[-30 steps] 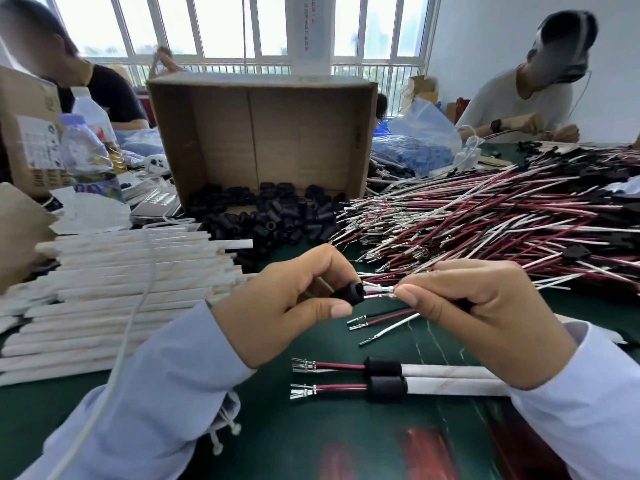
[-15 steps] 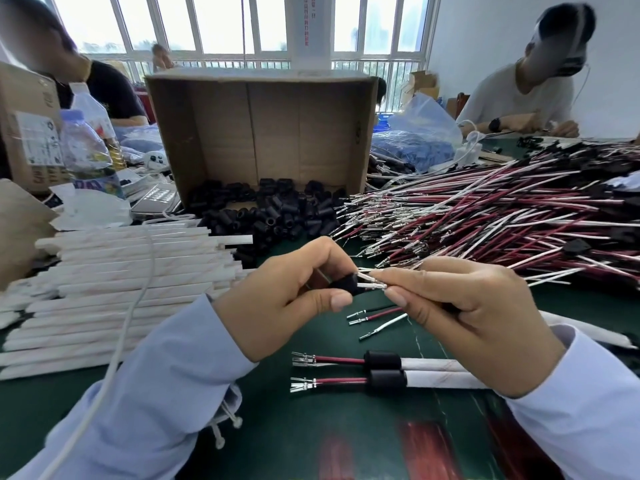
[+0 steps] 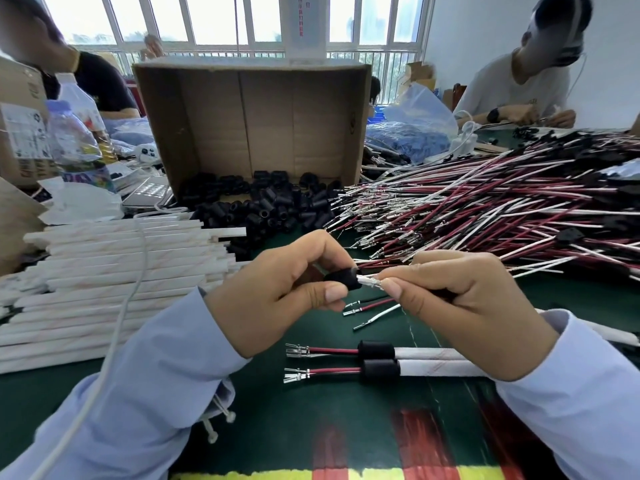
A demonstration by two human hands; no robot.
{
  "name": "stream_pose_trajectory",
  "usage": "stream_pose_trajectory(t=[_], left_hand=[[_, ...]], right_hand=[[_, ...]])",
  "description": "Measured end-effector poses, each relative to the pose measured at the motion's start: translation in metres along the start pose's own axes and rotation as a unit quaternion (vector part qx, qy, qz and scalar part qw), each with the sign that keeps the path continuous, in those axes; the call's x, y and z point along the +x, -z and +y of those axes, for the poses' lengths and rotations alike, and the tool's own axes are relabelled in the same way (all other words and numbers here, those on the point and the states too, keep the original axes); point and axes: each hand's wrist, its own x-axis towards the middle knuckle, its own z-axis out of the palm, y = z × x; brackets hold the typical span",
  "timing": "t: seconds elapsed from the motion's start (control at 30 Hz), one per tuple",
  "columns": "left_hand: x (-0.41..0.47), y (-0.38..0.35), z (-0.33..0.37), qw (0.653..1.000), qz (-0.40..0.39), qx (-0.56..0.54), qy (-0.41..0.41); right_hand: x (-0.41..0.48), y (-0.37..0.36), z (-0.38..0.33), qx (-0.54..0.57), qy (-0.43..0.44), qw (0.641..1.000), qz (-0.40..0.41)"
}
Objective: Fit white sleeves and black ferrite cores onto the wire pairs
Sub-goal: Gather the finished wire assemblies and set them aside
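My left hand (image 3: 277,289) pinches a black ferrite core (image 3: 344,279) above the green table. My right hand (image 3: 460,306) pinches a wire pair (image 3: 372,282) just behind its metal terminals, whose tips sit at the core's opening. Two finished pairs (image 3: 377,360) lie below my hands, each with a black core and a white sleeve. White sleeves (image 3: 114,271) are stacked at the left. Loose black cores (image 3: 263,206) spill from a cardboard box. A big heap of red and white wire pairs (image 3: 485,216) covers the right.
The open cardboard box (image 3: 252,116) stands at the back centre. Plastic bottles (image 3: 76,133) and a white cable (image 3: 124,306) are on the left. A few loose wires (image 3: 374,308) lie under my hands. Two people sit at the back left and back right.
Both hands have drawn closer together and risen slightly. The wire terminals have moved up to the core's opening.
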Motion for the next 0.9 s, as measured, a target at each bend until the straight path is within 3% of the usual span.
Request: stream_pose_trajectory(t=[0.13,0.33,0.53,0.67,0.77,0.83,0.9], left_hand=[[-0.001,-0.001,0.003,1.000,0.008,0.024,-0.006],[0.001,-0.003,0.005,0.981,0.049,0.181,-0.044],[0.002,-0.017,0.004,0.997,-0.012,0.074,-0.024],[0.007,-0.031,0.001,0.995,0.096,-0.036,0.003],[0.013,-0.038,0.002,0.992,0.103,0.069,-0.039],[0.014,-0.044,0.007,0.986,0.092,0.120,-0.069],[0.014,-0.049,0.007,0.977,0.130,0.145,-0.084]], right_hand=[[0.000,0.000,0.002,0.007,-0.037,0.999,-0.005],[0.004,-0.005,-0.006,-0.115,-0.022,0.993,-0.036],[-0.004,-0.016,-0.015,-0.118,-0.028,0.986,-0.115],[0.000,-0.018,-0.014,-0.068,-0.073,0.987,-0.126],[0.001,-0.026,-0.015,-0.080,-0.076,0.985,-0.134],[0.001,-0.027,-0.014,-0.078,-0.078,0.989,-0.097],[0.004,-0.024,-0.012,-0.032,-0.066,0.995,-0.067]])
